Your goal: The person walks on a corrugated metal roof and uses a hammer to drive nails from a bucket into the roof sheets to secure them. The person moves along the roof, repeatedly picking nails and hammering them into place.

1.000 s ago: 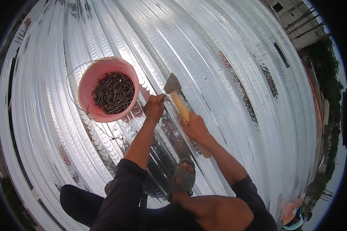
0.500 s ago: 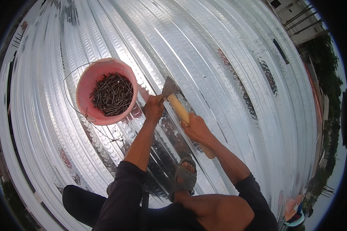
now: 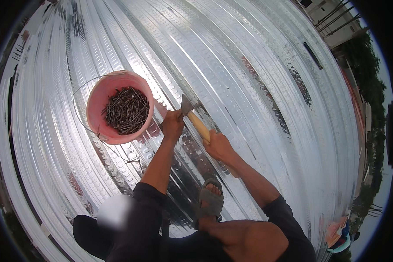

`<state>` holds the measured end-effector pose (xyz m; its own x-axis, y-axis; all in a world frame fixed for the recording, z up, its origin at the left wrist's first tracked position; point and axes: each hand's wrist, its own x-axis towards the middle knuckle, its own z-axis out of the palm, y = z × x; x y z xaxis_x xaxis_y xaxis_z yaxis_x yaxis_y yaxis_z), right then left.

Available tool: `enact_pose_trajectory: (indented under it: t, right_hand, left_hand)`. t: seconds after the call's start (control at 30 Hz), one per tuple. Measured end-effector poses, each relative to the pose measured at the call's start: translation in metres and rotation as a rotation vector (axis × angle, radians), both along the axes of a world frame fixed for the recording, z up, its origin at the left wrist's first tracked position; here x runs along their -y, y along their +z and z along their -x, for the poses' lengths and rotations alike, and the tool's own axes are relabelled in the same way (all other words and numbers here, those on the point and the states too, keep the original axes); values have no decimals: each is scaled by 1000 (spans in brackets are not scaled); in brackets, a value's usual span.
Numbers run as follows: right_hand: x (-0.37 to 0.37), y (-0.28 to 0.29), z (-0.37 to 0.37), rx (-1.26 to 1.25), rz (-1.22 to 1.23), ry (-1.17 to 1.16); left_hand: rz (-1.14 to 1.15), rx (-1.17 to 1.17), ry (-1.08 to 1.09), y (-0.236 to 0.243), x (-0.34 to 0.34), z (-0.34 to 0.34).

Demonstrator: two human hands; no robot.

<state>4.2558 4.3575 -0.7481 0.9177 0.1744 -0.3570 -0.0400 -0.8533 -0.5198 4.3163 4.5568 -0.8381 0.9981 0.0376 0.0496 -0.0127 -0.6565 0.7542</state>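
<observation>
Our right hand (image 3: 218, 146) has its grip wrapped firmly around the pale wooden handle (image 3: 200, 126) of a hammer (image 3: 192, 115), whose lower end shows again below our wrist. The hammer slants up and to the left, its dark, tapering head (image 3: 186, 104) right at the fingertips of our left hand (image 3: 173, 125). The left grip has its fingers bunched, but the fingertips are partly hidden there, so we cannot tell how far it is closed or whether it holds anything. Just left of that hand, a pink bucket (image 3: 93, 107) stands on the ribbed metal deck (image 3: 257, 144), with a heap of nails (image 3: 127, 110) inside and a wire handle (image 3: 74, 104) hanging out to its left. Our sandal (image 3: 211, 203) is planted on the deck below our hands. Well apart, toward the upper right, lies a black bar (image 3: 312, 56).
</observation>
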Motion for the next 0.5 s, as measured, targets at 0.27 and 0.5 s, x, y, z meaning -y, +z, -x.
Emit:
enact_pose_trajectory:
  t: [0.27,0.5]
  right_hand:
    - [-15,173,-49,802,-701,-188]
    - [-17,47,10,427,-392,-255]
  left_hand:
    - [-159,165,-50,24,-32,35]
    - [-389,263,-393,37,-87,116]
